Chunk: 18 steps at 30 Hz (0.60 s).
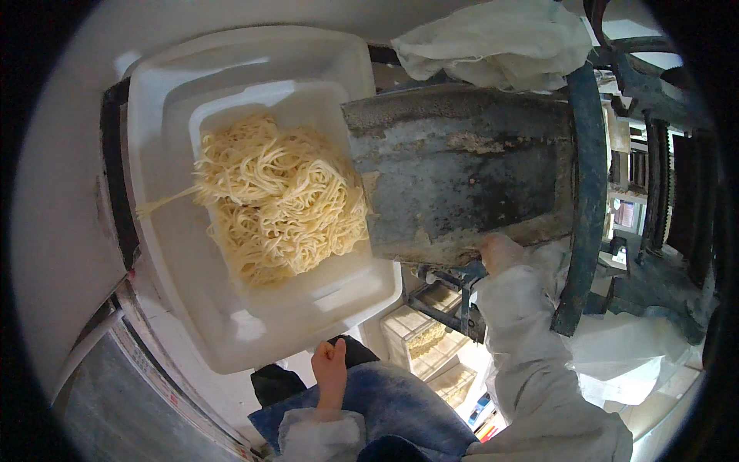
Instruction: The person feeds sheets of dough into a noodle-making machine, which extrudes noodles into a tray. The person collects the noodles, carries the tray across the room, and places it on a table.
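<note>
A heap of pale yellow noodles (281, 204) was seen lying in a white plastic tub (162, 115), piled toward its right-hand wall, just beside the lower edge of a grimy metal chute (462, 169). The right hand (500, 252), sleeved in white, was pressed against the chute's bottom corner; whether its fingers were curled or spread could not be told. The left hand (331, 373) was held loosely closed on nothing below the tub's near corner, above a blue-clad knee. The noodles were judged soft, limp and easily torn, best scooped from beneath in loose bundles. A white cloth (493, 42) was draped over the chute's far edge
</note>
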### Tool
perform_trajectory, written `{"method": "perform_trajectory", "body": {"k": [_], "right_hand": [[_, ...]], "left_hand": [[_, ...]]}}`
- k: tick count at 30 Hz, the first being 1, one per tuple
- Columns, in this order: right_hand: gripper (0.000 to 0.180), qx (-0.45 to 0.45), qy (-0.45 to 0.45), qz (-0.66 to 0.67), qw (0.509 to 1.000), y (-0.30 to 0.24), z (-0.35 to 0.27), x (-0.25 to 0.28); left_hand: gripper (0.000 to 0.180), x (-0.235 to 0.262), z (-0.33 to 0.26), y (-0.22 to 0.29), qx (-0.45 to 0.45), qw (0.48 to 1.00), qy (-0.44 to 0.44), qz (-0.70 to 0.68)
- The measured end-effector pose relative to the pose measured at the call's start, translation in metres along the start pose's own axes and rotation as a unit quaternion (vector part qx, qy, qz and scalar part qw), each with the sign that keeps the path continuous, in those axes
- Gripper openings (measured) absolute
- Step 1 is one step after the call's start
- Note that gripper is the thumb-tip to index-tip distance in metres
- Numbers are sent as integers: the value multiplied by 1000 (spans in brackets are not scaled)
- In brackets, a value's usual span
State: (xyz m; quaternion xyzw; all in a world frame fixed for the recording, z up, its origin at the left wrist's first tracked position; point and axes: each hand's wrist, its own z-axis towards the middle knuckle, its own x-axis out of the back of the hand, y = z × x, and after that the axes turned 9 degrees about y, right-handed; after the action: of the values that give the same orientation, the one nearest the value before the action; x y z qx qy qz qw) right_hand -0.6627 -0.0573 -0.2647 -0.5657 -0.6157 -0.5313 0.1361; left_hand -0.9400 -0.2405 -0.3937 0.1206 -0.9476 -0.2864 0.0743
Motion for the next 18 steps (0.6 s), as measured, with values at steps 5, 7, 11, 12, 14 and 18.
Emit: {"method": "perform_trajectory", "body": {"k": [5, 7, 11, 12, 14, 18], "right_hand": [[26, -65, 79, -18, 995, 6, 1, 10], [25, -26, 142, 51, 988, 7, -18, 5], [22, 59, 65, 190, 978, -2, -98, -48], [25, 72, 8, 182, 981, -3, -124, -63], [28, 52, -114, 79, 989, -2, -140, -90], [28, 155, 63, 175, 970, -3, -125, -94]], "left_hand": [[40, 5, 0, 4, 10, 1000, 10, -10], [40, 6, 0, 8, 25, 999, 3, -30], [40, 4, 2, 11, 36, 999, 7, -30], [40, 3, 3, 10, 45, 999, 8, -25], [39, 1, 4, 7, 37, 999, 10, -10], [38, -6, 5, 0, 31, 999, 7, -27]]}}
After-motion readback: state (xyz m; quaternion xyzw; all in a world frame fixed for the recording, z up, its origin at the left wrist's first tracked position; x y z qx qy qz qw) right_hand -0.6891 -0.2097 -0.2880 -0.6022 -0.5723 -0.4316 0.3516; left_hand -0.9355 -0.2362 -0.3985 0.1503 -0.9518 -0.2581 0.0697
